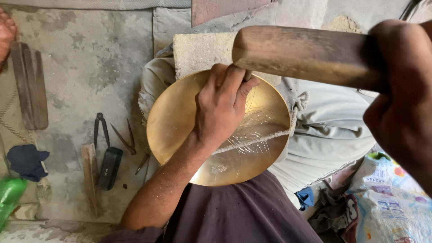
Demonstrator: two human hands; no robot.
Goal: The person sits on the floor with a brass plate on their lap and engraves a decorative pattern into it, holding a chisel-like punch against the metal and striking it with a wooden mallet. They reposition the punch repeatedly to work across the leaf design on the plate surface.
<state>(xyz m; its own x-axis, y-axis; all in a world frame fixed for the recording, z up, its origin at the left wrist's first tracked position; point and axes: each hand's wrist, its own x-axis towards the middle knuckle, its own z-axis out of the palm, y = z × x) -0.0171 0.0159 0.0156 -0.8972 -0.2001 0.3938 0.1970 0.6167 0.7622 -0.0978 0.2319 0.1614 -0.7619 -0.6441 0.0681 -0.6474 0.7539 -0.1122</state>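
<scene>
The brass plate [180,121] lies tilted across the person's lap, its far rim against a grey stone block [198,51], well above the concrete floor [90,63]; it looks stiff, thin and fairly light, a smooth polished sheet that would likely slide under a palm and dent or scratch if struck off line, so the rim or a flat press on its face seems the safest hold; fine engraved lines and a trail of pale filings cross its lower right part. The left hand [220,108] rests on the plate's face, its grip closed narrow around a slim chisel [248,75] whose tip is hidden under the fingers. The right hand [400,94] is wrapped tight about a thick wooden mallet [306,54], held raised just above the chisel's top, apart from it. Pliers [101,128] and dividers [126,139] lie on the floor to the left, well away from both hands.
</scene>
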